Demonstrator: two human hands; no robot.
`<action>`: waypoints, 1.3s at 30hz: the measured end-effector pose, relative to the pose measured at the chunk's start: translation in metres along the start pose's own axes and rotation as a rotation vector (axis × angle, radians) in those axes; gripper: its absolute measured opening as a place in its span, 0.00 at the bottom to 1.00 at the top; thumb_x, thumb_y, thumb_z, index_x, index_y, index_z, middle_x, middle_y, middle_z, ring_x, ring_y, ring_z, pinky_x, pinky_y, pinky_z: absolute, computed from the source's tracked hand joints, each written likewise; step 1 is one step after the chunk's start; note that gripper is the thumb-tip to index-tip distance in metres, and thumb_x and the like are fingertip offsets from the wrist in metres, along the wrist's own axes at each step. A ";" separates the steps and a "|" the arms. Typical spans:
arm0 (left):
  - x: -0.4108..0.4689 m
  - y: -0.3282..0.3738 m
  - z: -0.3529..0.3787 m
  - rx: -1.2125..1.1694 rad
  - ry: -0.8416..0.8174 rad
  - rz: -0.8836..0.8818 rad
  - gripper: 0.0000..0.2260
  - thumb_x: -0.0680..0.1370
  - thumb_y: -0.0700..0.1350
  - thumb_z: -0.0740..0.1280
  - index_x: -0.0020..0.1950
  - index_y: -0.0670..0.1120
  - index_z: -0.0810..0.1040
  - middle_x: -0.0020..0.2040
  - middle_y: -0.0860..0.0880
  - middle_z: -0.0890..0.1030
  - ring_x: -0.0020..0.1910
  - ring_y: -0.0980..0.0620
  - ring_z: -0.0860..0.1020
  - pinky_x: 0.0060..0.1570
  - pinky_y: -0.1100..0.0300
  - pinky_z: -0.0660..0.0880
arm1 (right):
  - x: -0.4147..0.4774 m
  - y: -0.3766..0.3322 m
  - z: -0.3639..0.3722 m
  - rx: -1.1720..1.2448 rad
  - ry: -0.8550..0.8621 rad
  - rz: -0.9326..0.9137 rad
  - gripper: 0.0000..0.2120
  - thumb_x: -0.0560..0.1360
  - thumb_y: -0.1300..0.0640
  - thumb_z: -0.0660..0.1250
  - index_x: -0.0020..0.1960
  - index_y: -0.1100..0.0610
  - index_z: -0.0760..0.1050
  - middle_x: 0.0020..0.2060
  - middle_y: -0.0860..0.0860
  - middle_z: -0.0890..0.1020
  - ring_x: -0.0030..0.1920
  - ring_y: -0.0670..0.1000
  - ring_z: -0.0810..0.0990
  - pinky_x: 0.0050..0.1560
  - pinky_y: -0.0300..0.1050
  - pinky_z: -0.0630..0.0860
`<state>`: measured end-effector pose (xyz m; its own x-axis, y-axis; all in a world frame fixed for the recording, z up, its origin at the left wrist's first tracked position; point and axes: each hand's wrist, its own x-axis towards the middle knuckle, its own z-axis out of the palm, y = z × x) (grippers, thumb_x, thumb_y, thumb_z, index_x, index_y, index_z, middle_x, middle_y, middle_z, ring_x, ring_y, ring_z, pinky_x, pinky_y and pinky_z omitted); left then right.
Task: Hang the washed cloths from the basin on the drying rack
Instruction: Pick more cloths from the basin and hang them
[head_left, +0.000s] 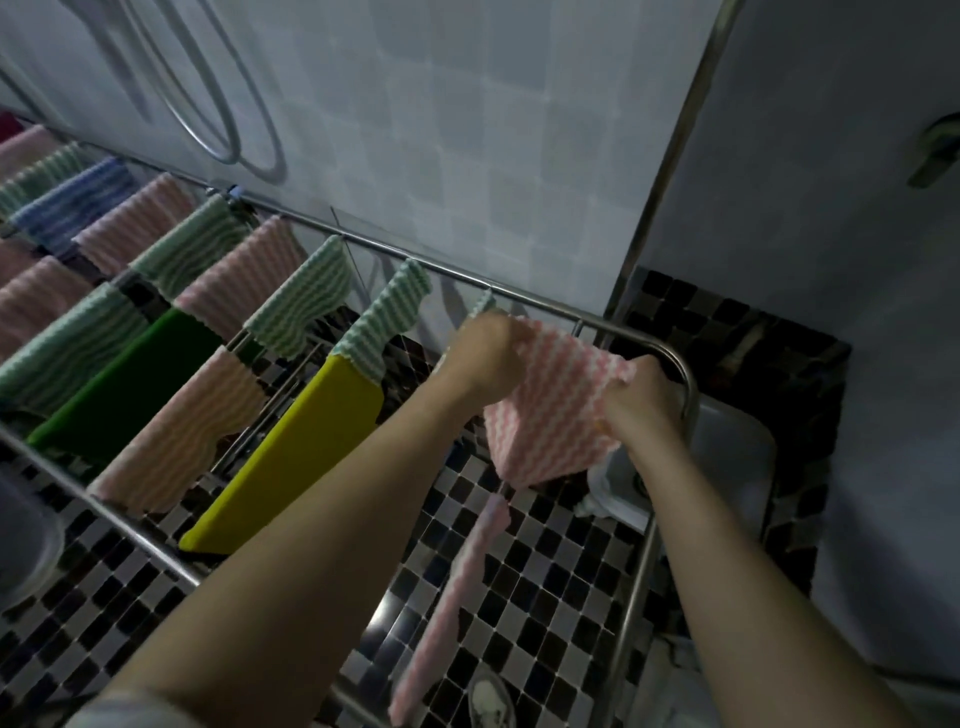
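While both arms reach forward over the drying rack (545, 301), the scene stands as follows.

Left hand: left hand (485, 358) sits just right of centre, toward 1 o'clock, fingers closed on the upper left edge of a pink cloth (553, 410).
Right hand: right hand (641, 402) lies at 3 o'clock from the left hand, fingers pinched on the right edge of the same cloth.
Pink cloth: held between the two hands, above the right end of the rack, its lower part hanging free; whether it touches a rail cannot be told.
Rack: steel rails run from 10 o'clock toward 3 o'clock, ending in a curved corner beside the right hand.
Hung cloths: green striped cloth (387, 319) hangs just left of the left hand; another green striped cloth (306, 296) and a pink striped one (244, 273) follow toward 10 o'clock, with a blue striped cloth (78, 202) farther on.
Plain cloths: yellow cloth (296, 447) hangs at 8 o'clock from the left hand; dark green cloth (130, 384) hangs beyond it toward 9 o'clock.
Lower rail: a narrow pink cloth (457, 597) hangs between the forearms at 6 o'clock.
Basin: grey basin (727, 457) sits below the right hand at 4 o'clock, pale cloth (610, 488) partly visible inside.
Floor: black and white mosaic tiles (545, 561) beneath the rack.
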<state>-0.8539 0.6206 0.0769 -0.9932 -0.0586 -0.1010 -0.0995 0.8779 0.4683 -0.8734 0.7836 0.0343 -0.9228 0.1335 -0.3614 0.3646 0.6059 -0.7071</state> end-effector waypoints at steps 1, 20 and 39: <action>0.001 -0.001 0.002 0.003 -0.015 -0.004 0.20 0.77 0.31 0.59 0.67 0.45 0.76 0.70 0.39 0.71 0.70 0.42 0.68 0.70 0.56 0.64 | 0.002 -0.001 0.001 -0.030 0.027 0.019 0.13 0.77 0.59 0.57 0.60 0.58 0.71 0.54 0.59 0.80 0.52 0.62 0.80 0.51 0.51 0.78; -0.076 -0.014 0.048 -0.063 0.070 0.059 0.04 0.76 0.41 0.66 0.48 0.45 0.80 0.43 0.48 0.81 0.40 0.49 0.79 0.42 0.51 0.78 | 0.016 -0.024 0.029 0.082 0.021 -0.083 0.18 0.76 0.47 0.66 0.38 0.61 0.82 0.33 0.56 0.83 0.34 0.54 0.82 0.30 0.38 0.69; -0.127 -0.039 0.017 -0.093 -0.085 -0.013 0.03 0.77 0.46 0.68 0.49 0.49 0.79 0.42 0.55 0.79 0.40 0.57 0.76 0.39 0.66 0.72 | -0.014 -0.036 0.008 -0.289 -0.114 -0.661 0.12 0.76 0.55 0.68 0.58 0.56 0.80 0.54 0.52 0.76 0.49 0.50 0.77 0.47 0.37 0.70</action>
<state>-0.7230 0.6017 0.0564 -0.9834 -0.0260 -0.1795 -0.1215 0.8293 0.5454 -0.8727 0.7542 0.0598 -0.9144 -0.4045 0.0133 -0.3261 0.7168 -0.6163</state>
